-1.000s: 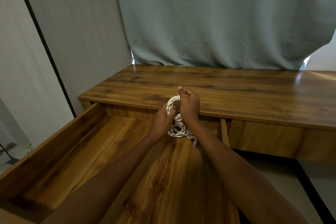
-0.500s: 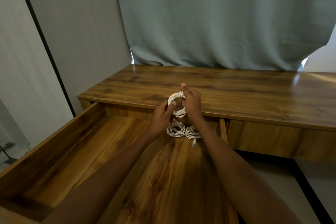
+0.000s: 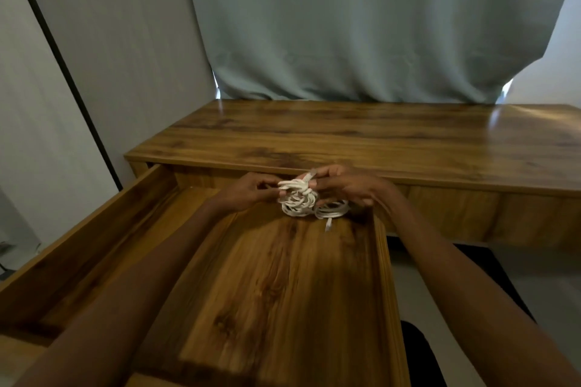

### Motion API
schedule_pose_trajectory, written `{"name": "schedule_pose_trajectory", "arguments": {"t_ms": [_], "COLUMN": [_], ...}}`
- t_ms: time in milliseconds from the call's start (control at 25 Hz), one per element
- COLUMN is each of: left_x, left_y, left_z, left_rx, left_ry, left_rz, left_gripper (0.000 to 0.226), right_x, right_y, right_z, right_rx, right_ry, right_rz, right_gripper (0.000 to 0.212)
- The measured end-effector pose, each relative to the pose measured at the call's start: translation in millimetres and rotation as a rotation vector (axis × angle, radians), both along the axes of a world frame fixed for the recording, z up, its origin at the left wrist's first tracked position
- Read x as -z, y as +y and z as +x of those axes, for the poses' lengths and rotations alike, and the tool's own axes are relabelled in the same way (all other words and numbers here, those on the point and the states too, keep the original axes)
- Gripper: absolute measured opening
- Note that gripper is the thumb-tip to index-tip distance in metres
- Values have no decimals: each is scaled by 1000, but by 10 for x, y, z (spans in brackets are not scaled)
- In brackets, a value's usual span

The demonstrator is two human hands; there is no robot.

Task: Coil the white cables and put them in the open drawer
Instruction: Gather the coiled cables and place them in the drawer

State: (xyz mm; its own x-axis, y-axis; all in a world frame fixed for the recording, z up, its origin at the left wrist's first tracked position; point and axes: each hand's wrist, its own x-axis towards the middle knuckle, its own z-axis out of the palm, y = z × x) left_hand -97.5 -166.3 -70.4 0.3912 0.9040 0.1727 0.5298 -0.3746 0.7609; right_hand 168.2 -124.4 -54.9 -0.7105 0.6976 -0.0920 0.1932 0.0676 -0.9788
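Both hands' fingers [image 3: 325, 173] pinch a white cable coil [image 3: 295, 187] above the drawer [image 3: 382, 261].

The desk top [image 3: 361, 141] is brown wood-grain board with a smooth, semi-glossy finish that catches pale glare at its far right. The open drawer [image 3: 283, 292] shows the same streaked wood look, smooth and lightly sheened on its floor, duller on its left wall. The coiled white cables [image 3: 298, 203] look like smooth matt plastic. Behind, the grey-green curtain [image 3: 361, 25] is soft matt cloth, hanging in creases.
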Motion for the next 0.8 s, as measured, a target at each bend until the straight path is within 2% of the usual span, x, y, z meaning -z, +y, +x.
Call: {"name": "schedule_pose_trajectory", "arguments": {"t_ms": [120, 280, 360, 520, 640, 800], "left_x": [168, 311, 337, 328, 320, 384], "left_y": [-29, -165, -207, -230, -240, -247], "left_z": [7, 221, 292, 347, 307, 212], "left_rx": [17, 168, 236, 207, 160, 101], "left_ry": [299, 472, 526, 608, 618, 651], "left_rz": [230, 395, 371, 209, 110, 85], "left_gripper": [32, 30, 29, 34, 31, 34], "right_x": [-3, 149, 256, 374, 399, 427], "right_y": [-217, -466, -517, -610, -622, -592], "right_z": [14, -43, -55, -102, -171, -221], "right_rx": [-38, -96, -144, -191, -199, -253], "right_ry": [-325, -669, -807, -1030, -1091, -1162], "right_rz": [368, 739, 870, 1006, 1093, 1271], "right_gripper": [32, 38, 39, 44, 44, 45]}}
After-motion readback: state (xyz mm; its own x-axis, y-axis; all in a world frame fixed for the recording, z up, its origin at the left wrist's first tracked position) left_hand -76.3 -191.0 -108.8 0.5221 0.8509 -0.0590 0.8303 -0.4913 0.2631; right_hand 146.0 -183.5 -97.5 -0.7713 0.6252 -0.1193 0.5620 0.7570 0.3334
